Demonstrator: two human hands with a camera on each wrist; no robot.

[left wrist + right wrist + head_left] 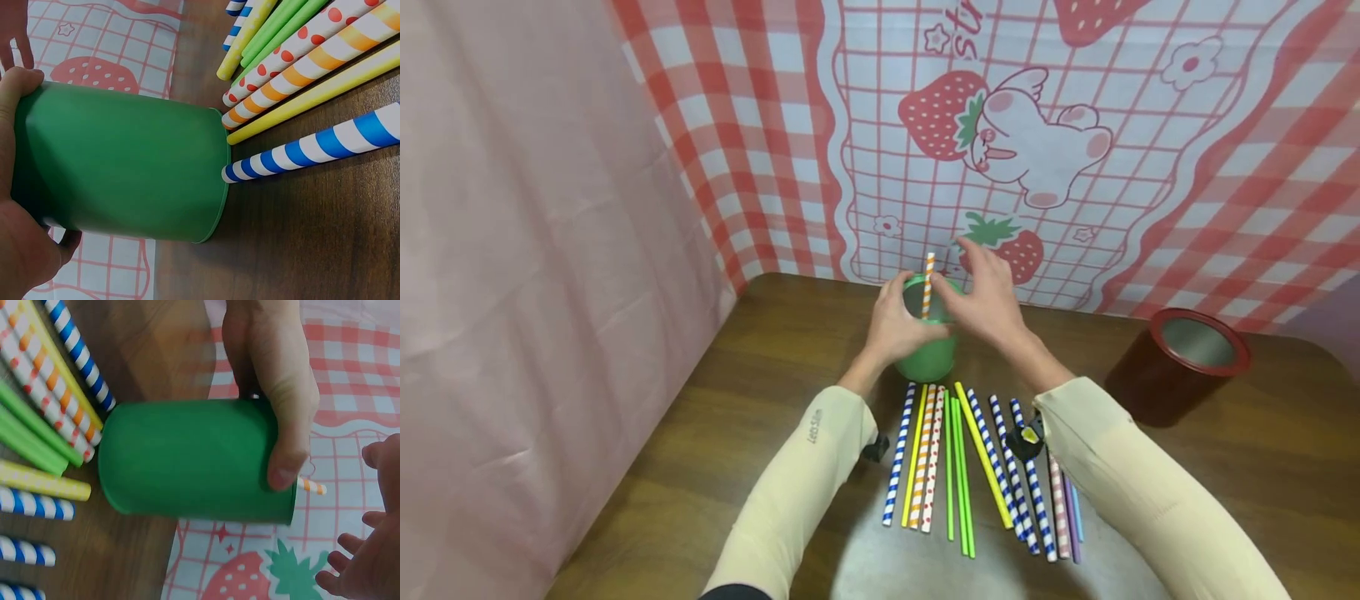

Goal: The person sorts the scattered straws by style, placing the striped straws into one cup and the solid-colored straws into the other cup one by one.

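Note:
A green cup stands at the table's far side with its mouth up. My left hand grips it round the rim, thumb along the near side, as the left wrist view also shows with the hand at the cup's top. One orange-and-white striped paper straw stands in the cup and sticks out above the rim. My right hand is just right of the cup, fingers spread apart, holding nothing. The right wrist view shows that hand away from the cup wall.
Paper straws lie in a row before the cup: blue-striped, yellow, red-dotted, green, pink-striped and purple ones. A dark red canister stands at the right. A strawberry-patterned cloth hangs behind the table.

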